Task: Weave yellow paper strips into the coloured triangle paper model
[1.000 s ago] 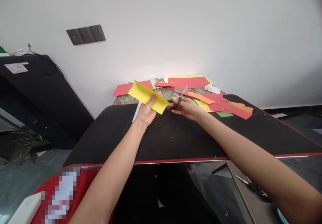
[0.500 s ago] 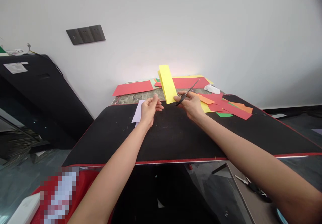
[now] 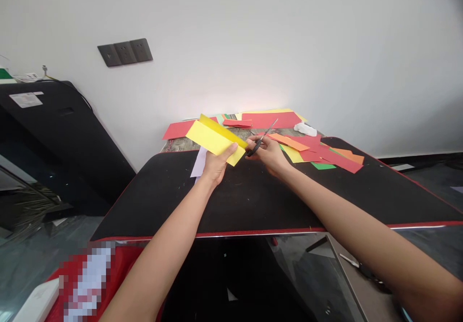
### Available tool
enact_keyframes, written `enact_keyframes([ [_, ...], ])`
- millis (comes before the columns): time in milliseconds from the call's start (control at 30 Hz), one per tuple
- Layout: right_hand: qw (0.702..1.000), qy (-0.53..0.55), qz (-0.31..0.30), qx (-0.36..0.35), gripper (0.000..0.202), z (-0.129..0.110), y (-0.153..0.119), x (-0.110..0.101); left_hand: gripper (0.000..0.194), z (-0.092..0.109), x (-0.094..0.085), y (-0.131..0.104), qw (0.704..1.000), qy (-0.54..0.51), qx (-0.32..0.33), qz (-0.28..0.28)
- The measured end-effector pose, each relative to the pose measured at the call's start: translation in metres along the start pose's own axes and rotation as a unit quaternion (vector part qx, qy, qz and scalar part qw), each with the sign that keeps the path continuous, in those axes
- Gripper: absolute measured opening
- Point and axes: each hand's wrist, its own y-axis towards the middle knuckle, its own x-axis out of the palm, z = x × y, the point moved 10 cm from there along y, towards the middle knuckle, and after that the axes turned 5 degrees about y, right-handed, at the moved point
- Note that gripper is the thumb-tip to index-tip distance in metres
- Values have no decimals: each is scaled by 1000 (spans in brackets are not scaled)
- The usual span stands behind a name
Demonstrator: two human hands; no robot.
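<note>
Your left hand (image 3: 216,163) is pinching the folded yellow paper (image 3: 216,139) just above the counter (image 3: 253,196), right hand (image 3: 269,154) wrapped around the scissors (image 3: 261,138) at its edge. It's light and floppy, so I'd grip close to the cut

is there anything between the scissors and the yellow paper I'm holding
Nothing visible. The left hand holds the folded yellow paper above the black mat; the scissors in the right hand sit right at its right end.
</note>
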Motion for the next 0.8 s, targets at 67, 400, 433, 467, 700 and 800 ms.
enact_keyframes([
  [67,999,3,-9,36,25,10,3,0,32,2,4,-1,1000,-13,-9,-17],
  [400,998,-37,32,-35,23,-6,2,-12,30,-9,1,-1,995,-50,-88,-16],
  [433,997,-46,37,-53,23,-11,1,-12,30,-11,0,-1,994,-52,-96,-11],
  [467,995,-56,39,-67,25,-15,-1,-11,30,-12,-1,-1,993,-53,-102,-4],
  [700,989,-139,-9,-53,50,-22,-5,-1,31,2,-27,4,991,-67,-68,94],
  [800,982,-181,-36,-28,50,-22,-3,-4,29,22,-38,5,988,-84,-20,129],
])
